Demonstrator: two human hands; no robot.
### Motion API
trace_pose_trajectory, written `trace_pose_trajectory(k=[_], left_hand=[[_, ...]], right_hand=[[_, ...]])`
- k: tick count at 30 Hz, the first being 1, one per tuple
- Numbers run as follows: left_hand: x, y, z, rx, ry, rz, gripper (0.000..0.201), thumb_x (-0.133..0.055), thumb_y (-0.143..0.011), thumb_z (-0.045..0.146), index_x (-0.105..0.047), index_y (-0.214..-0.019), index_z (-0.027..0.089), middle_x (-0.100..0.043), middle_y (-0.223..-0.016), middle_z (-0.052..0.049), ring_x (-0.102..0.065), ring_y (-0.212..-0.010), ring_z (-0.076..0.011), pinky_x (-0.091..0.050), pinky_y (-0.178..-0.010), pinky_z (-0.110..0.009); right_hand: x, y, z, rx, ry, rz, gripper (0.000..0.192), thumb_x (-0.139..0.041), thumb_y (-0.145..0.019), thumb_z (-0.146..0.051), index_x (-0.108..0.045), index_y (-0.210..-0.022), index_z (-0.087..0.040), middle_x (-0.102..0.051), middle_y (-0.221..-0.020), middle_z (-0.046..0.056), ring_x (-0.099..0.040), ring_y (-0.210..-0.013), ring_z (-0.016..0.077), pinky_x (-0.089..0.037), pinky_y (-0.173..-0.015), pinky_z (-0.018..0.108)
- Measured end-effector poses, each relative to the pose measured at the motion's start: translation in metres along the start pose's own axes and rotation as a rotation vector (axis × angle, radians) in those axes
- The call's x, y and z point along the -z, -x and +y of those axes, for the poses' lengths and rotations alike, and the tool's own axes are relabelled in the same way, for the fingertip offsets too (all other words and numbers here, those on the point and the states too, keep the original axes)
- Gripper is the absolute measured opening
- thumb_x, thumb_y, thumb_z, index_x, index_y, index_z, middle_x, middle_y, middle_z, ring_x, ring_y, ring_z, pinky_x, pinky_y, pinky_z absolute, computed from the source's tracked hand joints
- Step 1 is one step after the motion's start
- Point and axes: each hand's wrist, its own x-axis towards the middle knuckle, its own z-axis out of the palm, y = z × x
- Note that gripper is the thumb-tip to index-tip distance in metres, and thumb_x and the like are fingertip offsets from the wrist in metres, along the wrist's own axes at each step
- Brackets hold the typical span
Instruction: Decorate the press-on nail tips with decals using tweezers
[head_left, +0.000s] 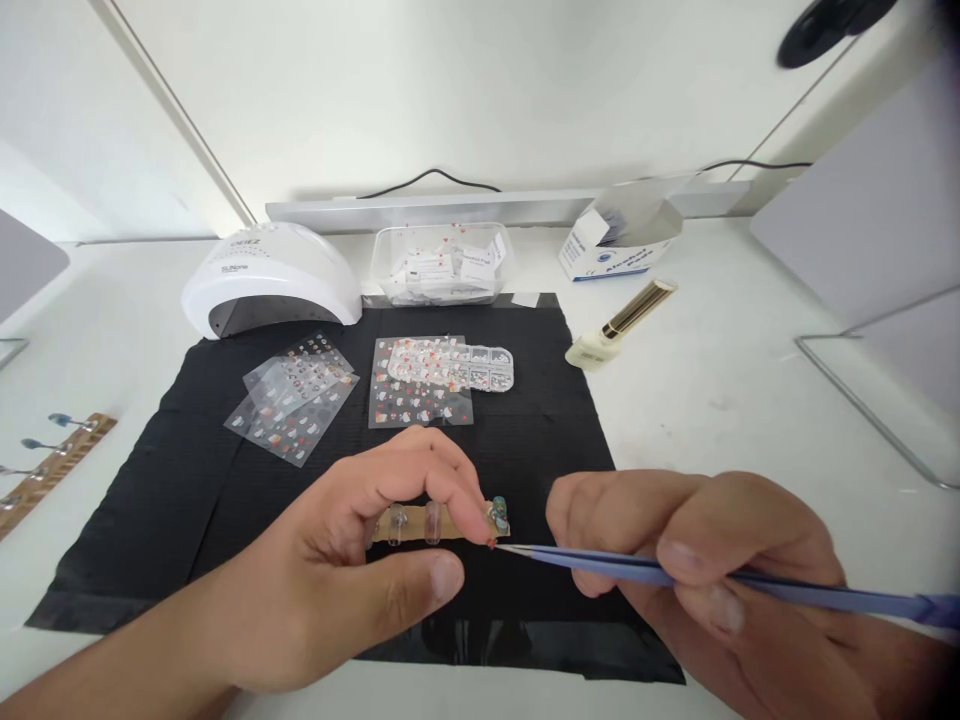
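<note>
My left hand (352, 560) presses down on a tan strip (450, 522) that carries clear nail tips and one teal-painted tip (500, 514) at its right end. The strip lies on a black mat (187, 500). My right hand (697, 570) grips blue tweezers (600, 563), whose point sits beside my left index fingertip, next to a tiny red piece just below the painted tip.
Sticker sheets (296, 395) and a second sheet (416, 385) under a clear gem box (465, 365) lie further back on the mat. Behind stand a white nail lamp (270, 275), a clear tub (439, 262), a cardboard box (619, 240) and a gold-capped bottle (622, 322). Another strip of tips (45, 465) lies left.
</note>
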Motion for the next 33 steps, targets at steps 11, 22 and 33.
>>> trace_pose_trajectory(k=[11,22,33], left_hand=[[-0.0004,-0.0028,-0.0018,-0.045,0.015,0.021,0.008,-0.062,-0.094,0.022,-0.064,-0.101,0.026,-0.056,-0.105,-0.003,-0.05,-0.109,-0.0187,-0.044,-0.089,-0.026],[0.0011,-0.0005,-0.0034,-0.006,0.069,-0.013,0.009,-0.062,-0.094,0.023,-0.064,-0.103,0.026,-0.053,-0.109,-0.004,-0.052,-0.105,-0.019,-0.046,-0.08,-0.026],[-0.0008,-0.0018,-0.0037,-0.036,-0.037,0.061,0.006,-0.062,-0.094,0.025,-0.065,-0.099,0.026,-0.056,-0.105,-0.003,-0.052,-0.103,-0.0184,-0.045,-0.084,-0.027]], right_hand=[[0.0034,-0.0014,0.003,-0.048,-0.052,-0.012,0.015,-0.054,-0.095,-0.033,-0.066,-0.104,-0.031,-0.061,-0.072,0.001,-0.057,-0.058,0.0163,-0.049,-0.056,0.034],[0.0018,-0.0047,0.0025,-0.037,-0.029,-0.026,0.015,-0.053,-0.096,-0.031,-0.066,-0.103,-0.03,-0.063,-0.072,0.002,-0.059,-0.059,0.0165,-0.048,-0.057,0.034],[0.0026,-0.001,-0.0037,-0.078,0.007,-0.006,0.017,-0.052,-0.097,-0.03,-0.066,-0.104,-0.035,-0.065,-0.072,0.002,-0.058,-0.059,0.0175,-0.05,-0.056,0.035]])
